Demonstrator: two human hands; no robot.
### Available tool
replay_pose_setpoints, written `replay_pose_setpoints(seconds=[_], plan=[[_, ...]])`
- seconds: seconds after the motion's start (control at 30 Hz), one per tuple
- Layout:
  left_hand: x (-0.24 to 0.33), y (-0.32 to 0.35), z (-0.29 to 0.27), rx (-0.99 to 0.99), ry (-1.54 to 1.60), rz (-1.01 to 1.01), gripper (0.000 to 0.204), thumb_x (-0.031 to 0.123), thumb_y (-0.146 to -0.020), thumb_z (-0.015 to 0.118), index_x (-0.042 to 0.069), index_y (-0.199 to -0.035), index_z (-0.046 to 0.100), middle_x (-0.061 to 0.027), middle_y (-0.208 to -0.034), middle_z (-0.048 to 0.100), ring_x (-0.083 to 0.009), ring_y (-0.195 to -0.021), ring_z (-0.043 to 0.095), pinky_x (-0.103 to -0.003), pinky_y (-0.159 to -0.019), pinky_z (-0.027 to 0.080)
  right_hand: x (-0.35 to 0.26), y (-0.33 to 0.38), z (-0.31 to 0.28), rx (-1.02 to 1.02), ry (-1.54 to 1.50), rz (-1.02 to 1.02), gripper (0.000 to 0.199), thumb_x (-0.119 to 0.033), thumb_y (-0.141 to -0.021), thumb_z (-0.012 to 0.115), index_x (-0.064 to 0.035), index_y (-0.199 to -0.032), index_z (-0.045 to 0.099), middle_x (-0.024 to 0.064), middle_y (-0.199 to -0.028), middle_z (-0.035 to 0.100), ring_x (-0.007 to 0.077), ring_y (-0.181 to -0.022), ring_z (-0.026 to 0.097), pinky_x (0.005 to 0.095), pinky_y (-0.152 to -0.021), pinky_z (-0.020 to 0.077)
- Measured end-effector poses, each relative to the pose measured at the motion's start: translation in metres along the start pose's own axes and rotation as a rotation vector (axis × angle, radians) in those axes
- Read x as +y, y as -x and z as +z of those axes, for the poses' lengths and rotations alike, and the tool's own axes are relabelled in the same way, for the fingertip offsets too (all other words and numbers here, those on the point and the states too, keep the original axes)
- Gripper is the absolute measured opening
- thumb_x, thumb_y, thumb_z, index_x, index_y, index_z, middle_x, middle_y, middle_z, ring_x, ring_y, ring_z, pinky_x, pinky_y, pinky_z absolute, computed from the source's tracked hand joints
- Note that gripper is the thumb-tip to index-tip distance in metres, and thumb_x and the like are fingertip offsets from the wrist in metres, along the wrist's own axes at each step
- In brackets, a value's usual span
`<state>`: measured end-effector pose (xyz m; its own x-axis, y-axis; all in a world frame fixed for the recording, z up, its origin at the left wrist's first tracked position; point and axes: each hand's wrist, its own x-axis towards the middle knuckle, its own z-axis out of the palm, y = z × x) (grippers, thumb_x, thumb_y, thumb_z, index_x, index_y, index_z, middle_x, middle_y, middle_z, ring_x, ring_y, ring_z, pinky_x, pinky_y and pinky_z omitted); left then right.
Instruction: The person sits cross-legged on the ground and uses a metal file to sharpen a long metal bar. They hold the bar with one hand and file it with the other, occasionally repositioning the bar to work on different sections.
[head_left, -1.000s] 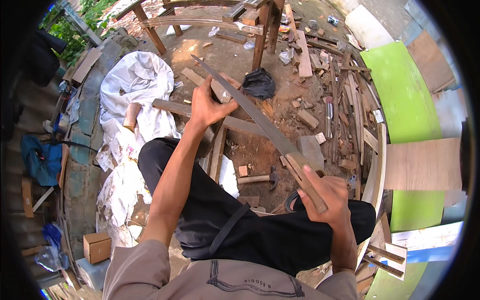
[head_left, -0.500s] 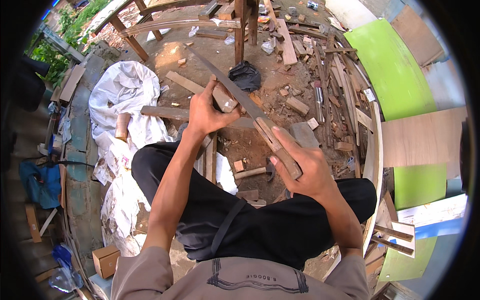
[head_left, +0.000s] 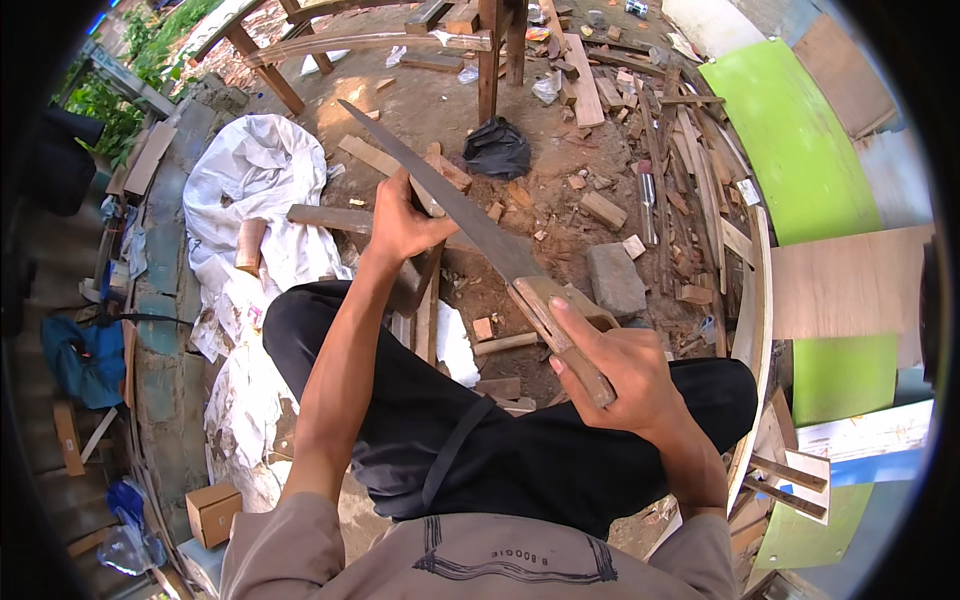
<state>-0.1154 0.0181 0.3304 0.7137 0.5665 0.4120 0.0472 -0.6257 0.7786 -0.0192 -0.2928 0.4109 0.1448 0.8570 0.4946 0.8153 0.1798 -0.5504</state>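
A handsaw (head_left: 485,237) runs slantwise in front of me, its wooden handle wrapped by the fingers of my right hand (head_left: 625,375). The long blade points away to the upper left. My left hand (head_left: 403,225) is closed round a short wooden block (head_left: 430,206), thumb stretched toward the blade. The saw blade passes over the block and hides much of it; whether its teeth touch the wood I cannot tell. Below the left hand stands a dark timber piece (head_left: 412,285) between my knees.
A wooden tool handle (head_left: 506,344) and a grey block (head_left: 616,279) lie on the dirt near my legs. White cloth (head_left: 250,170) spreads at left. Beyond are a black plastic bag (head_left: 497,150) and a wooden frame's leg (head_left: 489,80). Scrap strips (head_left: 700,190) pile at right.
The right hand has drawn the handsaw back, down and to the right. My left hand has shifted slightly, and less of the wooden block now shows behind the blade.
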Motion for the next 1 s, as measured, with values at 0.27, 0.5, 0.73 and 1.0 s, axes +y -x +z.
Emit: replay_pose_setpoints(seconds=[0.27, 0.5, 0.73, 1.0], plan=[[0.008, 0.004, -0.004, -0.067, 0.105, 0.091, 0.031, 0.013, -0.063, 0.081, -0.001, -0.087, 0.068, -0.0068, -0.074, 0.068, -0.0132, -0.072, 0.063, -0.032, -0.069, 0.052, -0.002, 0.003, -0.010, -0.014, -0.061, 0.008, 0.065, -0.004, -0.078, 0.074, 0.0016, -0.141, 0.055, 0.0122, -0.068, 0.067, 0.0244, -0.051, 0.062, 0.0340, -0.052, 0.0501], [0.020, -0.001, -0.002, -0.102, 0.083, 0.132, 0.030, 0.015, -0.060, 0.082, -0.001, -0.081, 0.068, -0.0091, -0.074, 0.067, -0.0136, -0.071, 0.060, -0.033, -0.070, 0.051, -0.006, 0.000, -0.009, -0.016, -0.078, 0.042, 0.065, -0.005, -0.080, 0.073, 0.0012, -0.141, 0.054, 0.0142, -0.072, 0.069, 0.0261, -0.056, 0.066, 0.0346, -0.055, 0.0527], [0.026, 0.001, 0.002, -0.107, 0.040, 0.064, 0.029, 0.014, -0.061, 0.083, -0.001, -0.080, 0.068, -0.0101, -0.076, 0.069, -0.0162, -0.069, 0.064, -0.035, -0.072, 0.053, -0.007, -0.014, -0.004, -0.021, -0.091, 0.045, 0.065, -0.005, -0.081, 0.072, 0.0004, -0.143, 0.053, 0.0151, -0.076, 0.070, 0.0279, -0.058, 0.067, 0.0363, -0.057, 0.0550], [0.014, 0.010, 0.009, -0.149, 0.075, 0.211, 0.043, 0.017, -0.061, 0.092, 0.000, -0.092, 0.067, -0.0032, -0.081, 0.068, -0.0135, -0.074, 0.064, -0.031, -0.070, 0.051, 0.003, -0.025, 0.005, 0.001, -0.117, 0.058, 0.069, -0.004, -0.078, 0.072, 0.0004, -0.144, 0.052, 0.0164, -0.078, 0.070, 0.0294, -0.060, 0.068, 0.0377, -0.058, 0.0552]])
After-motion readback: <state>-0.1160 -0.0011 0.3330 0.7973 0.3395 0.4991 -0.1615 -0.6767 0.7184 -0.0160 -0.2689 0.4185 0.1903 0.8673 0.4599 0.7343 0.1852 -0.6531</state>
